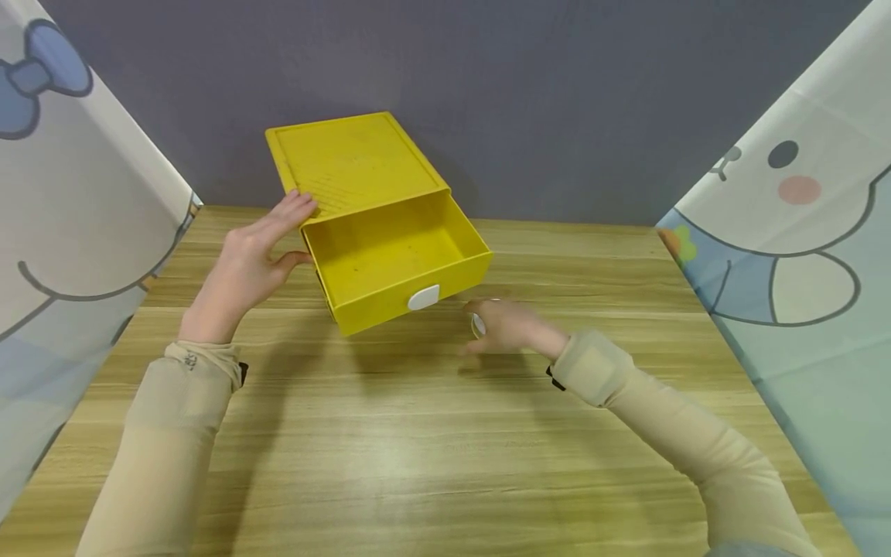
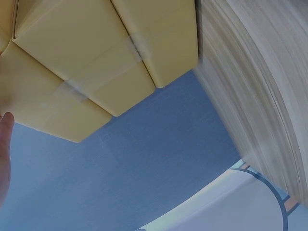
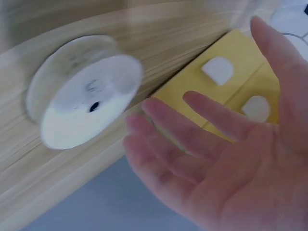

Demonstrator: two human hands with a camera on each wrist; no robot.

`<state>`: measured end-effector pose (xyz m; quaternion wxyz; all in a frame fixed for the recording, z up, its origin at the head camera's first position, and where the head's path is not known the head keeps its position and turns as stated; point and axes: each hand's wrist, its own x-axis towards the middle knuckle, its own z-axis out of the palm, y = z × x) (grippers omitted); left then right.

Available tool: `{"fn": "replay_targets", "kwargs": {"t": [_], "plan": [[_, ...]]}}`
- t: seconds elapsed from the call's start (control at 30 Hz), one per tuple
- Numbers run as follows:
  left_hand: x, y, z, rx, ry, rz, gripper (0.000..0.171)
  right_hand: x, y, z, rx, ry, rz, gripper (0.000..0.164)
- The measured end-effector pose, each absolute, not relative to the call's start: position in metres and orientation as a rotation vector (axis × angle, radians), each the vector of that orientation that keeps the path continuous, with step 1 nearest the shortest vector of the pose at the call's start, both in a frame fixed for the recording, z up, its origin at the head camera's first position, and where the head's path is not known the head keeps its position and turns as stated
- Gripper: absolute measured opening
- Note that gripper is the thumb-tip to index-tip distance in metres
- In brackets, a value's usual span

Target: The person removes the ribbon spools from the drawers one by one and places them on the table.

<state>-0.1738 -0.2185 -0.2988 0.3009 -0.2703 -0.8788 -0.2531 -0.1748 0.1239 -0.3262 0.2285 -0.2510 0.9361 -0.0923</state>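
Observation:
A yellow drawer box (image 1: 358, 162) stands at the back of the table, its top drawer (image 1: 411, 292) pulled out, with a white knob (image 1: 424, 297) on the front. My left hand (image 1: 254, 251) holds the box by its left front corner, fingers on the top and thumb against the side. In the left wrist view, the stacked yellow tiers (image 2: 82, 67) show clear tape across their seams. To the right of the drawer is my right hand (image 1: 511, 325), blurred, its fingers spread and holding nothing. Beside its fingertips a white spool (image 3: 91, 101) stands on its rim.
The wood-grain table (image 1: 390, 464) stretches toward me. A dark grey panel (image 1: 529, 116) rises behind the box. Printed cloth hangs along the left side (image 1: 76, 209) and the right side (image 1: 800, 232). Lower drawers with white knobs (image 3: 219, 70) appear in the right wrist view.

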Motion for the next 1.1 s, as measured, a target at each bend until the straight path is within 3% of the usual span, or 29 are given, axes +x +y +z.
{"fn": "replay_targets", "kwargs": {"t": [0.3,0.63,0.8,1.1], "plan": [[-0.175,-0.22,-0.3,-0.724,-2.328,-0.67,0.064,-0.163,0.111,-0.307,-0.691,2.478,-0.516,0.07],[-0.177,-0.225,-0.302,-0.761,-2.297,-0.698,0.07,-0.158,0.104,-0.298,-0.66,2.256,-0.961,0.042],[-0.177,-0.225,-0.301,-0.767,-2.303,-0.698,0.071,-0.159,0.101,-0.291,-0.442,2.083,-1.124,0.049],[-0.176,-0.225,-0.302,-0.766,-2.297,-0.703,0.071,-0.163,0.095,-0.283,-0.322,1.87,-1.3,0.056]]}}
